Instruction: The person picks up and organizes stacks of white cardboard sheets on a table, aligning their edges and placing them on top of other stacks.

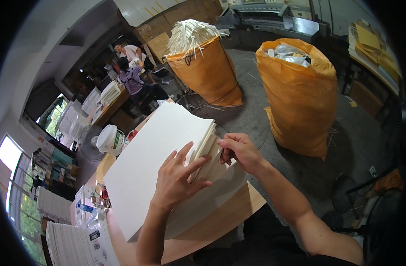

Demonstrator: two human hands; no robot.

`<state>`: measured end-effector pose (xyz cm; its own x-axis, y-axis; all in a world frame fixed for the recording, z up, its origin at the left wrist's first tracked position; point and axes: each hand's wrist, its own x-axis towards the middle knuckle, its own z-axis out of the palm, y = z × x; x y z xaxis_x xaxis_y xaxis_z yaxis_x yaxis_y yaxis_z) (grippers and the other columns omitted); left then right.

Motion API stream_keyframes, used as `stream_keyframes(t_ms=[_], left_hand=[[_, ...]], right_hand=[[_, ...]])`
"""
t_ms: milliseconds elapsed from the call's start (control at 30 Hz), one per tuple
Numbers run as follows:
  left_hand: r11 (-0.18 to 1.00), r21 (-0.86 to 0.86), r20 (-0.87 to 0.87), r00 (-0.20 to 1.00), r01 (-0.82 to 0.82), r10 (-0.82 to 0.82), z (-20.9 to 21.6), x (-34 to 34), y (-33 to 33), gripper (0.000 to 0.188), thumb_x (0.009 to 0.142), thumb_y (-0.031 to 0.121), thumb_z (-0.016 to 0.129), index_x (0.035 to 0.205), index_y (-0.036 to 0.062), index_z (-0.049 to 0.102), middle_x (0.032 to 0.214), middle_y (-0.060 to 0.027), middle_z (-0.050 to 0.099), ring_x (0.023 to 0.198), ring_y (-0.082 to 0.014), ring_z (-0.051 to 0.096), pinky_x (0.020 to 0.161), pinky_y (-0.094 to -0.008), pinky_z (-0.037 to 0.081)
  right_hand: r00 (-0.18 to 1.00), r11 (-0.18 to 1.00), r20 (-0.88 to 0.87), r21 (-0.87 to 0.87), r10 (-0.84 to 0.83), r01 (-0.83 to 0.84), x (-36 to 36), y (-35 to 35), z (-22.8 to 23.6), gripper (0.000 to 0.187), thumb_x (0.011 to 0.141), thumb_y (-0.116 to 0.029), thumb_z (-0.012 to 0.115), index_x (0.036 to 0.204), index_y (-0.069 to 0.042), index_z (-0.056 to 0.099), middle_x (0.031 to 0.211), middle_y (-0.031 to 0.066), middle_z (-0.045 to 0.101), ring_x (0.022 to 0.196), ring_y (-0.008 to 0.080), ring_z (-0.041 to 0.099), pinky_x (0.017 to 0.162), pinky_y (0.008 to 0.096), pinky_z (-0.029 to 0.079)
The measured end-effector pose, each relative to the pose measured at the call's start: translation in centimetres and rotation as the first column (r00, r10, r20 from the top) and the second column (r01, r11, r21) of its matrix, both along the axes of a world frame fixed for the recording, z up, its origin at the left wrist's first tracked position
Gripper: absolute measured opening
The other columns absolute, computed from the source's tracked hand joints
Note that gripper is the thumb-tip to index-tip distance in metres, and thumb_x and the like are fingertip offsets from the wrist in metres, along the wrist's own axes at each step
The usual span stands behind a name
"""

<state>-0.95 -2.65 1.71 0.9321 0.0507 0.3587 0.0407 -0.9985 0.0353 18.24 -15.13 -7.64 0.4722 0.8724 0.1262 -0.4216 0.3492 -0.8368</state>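
Note:
A thick stack of large white sheets (156, 133) lies aslant on the pale wooden table in front of me. My left hand (178, 179) rests over its right-hand edge with the fingers spread, and the thumb reaches down past the layered sides. Close to the same edge, near the far right corner, my right hand (239, 153) is closed, thumb and forefinger pinched together against the cream-coloured layers. Whatever sits between those fingertips is too small to make out. Below the stack, more white sheet shows along the near side.
Beyond the table stand an orange sack (205, 73) heaped with paper strips and another orange sack (300, 97) of scraps. A white bucket (110, 139), a fan (90, 142) and tape rolls are on the left. Paper stacks (67, 244) stand lower left. Two people are farther back.

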Motion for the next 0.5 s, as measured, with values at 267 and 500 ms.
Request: stream_keyframes(t_ms=[267, 500], left_hand=[[0.998, -0.058, -0.006, 0.999, 0.032, -0.032, -0.4, 0.2, 0.8, 0.056, 0.071, 0.027, 0.092, 0.124, 0.0272, 0.074, 0.137, -0.0133, 0.065, 0.106, -0.0335, 0.071, 0.090, -0.0417, 0.060], [1.000, 0.009, 0.063, 0.998, 0.026, -0.026, -1.4, 0.4, 1.6, 0.047, 0.080, 0.020, 0.084, 0.126, 0.0257, 0.073, 0.142, -0.0170, 0.062, 0.105, -0.0366, 0.072, 0.089, -0.0409, 0.060]], right_hand=[[1.000, 1.000, -0.012, 0.018, -0.006, 0.006, -0.1, -0.5, -0.3, 0.033, 0.104, -0.026, 0.063, 0.076, -0.008, 0.060, 0.066, 0.0046, 0.064, 0.062, 0.0144, 0.066, 0.053, 0.0265, 0.047], [0.853, 0.972, 0.489, -0.036, -0.185, 0.232, -0.5, -0.4, -0.8, 0.032, 0.104, -0.024, 0.063, 0.077, -0.007, 0.060, 0.069, 0.0060, 0.066, 0.062, 0.0146, 0.068, 0.052, 0.0256, 0.047]])
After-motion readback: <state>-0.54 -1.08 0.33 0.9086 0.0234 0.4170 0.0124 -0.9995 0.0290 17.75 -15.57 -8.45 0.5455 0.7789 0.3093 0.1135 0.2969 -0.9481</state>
